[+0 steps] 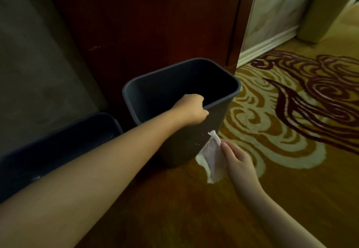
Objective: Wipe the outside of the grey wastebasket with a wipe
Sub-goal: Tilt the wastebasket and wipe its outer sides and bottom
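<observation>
The grey wastebasket (pixel 155 84) stands upright on the carpet in the middle of the view, and its inside looks dark. My left hand (pixel 191 110) grips its near rim, fingers hooked inside and thumb on the outer wall. My right hand (pixel 238 163) holds a white crumpled wipe (pixel 210 158) pressed against the lower right corner of the basket's near outer wall. A few pale specks show on that wall just left of the wipe.
A second dark bin (pixel 64 142) sits to the left, partly behind my left forearm. Dark wooden furniture (pixel 145 20) rises directly behind the wastebasket. Patterned gold and maroon carpet (pixel 291 121) spreads to the right. A yellowish box (pixel 326 12) stands by the far wall.
</observation>
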